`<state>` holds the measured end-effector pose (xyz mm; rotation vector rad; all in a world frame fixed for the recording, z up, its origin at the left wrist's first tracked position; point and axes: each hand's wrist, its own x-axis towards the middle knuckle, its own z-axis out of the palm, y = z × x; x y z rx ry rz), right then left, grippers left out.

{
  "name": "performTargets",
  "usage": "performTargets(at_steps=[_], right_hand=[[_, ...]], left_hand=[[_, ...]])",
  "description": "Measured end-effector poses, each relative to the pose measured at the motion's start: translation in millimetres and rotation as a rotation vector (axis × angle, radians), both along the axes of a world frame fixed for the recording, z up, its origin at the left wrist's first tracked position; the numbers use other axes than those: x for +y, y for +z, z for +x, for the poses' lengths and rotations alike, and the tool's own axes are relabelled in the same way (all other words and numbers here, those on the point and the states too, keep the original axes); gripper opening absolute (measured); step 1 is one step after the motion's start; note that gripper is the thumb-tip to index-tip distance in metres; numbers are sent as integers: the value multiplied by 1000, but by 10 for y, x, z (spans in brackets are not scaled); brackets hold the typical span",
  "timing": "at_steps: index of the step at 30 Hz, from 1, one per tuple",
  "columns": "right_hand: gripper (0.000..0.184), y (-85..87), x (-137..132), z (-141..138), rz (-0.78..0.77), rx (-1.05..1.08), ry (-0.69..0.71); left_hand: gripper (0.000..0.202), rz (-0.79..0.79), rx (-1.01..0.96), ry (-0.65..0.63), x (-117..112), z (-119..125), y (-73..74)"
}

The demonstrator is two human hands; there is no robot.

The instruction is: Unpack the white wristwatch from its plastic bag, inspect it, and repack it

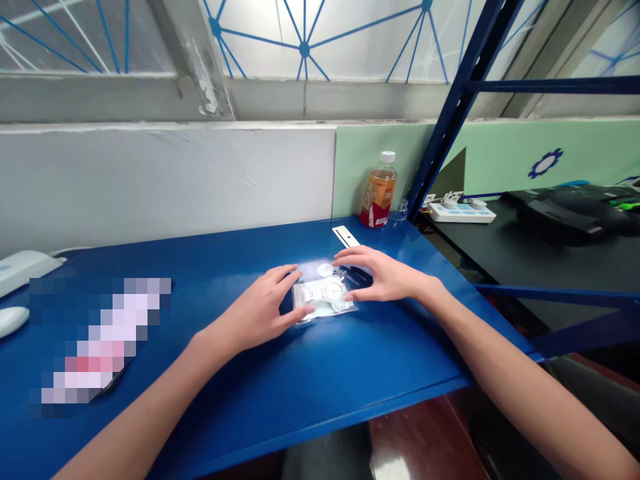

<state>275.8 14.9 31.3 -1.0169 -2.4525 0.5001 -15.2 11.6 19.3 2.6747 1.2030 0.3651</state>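
A clear plastic bag (325,308) with small white and clear parts in it lies flat on the blue table (260,407). One of the parts is a round disc with a ring-shaped edge; the others are too small to name. My left hand (265,307) is at the bag's left side, thumb and fingers apart, with the thumb over its lower left edge. At the right side my right hand (377,272) curves with its fingers and thumb spread, close to the bag's edge. Whether either hand touches the bag I cannot tell.
Behind my right hand lies a white strip (345,236). A drink bottle (379,193) with a white cap stands by the blue metal frame (443,127). To the left are a blurred-out object (103,347) and a white mouse-like thing (13,321). A power strip (463,212) sits at right.
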Motion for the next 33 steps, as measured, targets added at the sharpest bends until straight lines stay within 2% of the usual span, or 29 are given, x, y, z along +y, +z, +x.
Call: performTargets(at_steps=[4,12,19,27,33], right_hand=[[70,-26,-2,-5,-38,-75,5],[80,-85,12,-47,-44,-148,-104],[80,-66,-3,-44,-62,-149,-64],[87,-109,21,-46,-217,-168,-106],[87,-92,10,-50,-169,-150,-108]], left_hand=[[78,-76,22,-39,-14,-10,-3],[90,-85,55,64,76,-50,-50],[88,-94,35,77,105,-55,-55],[90,-121,13,89,126,-68,-108],[90,-132,19,94,116,-70,-100]])
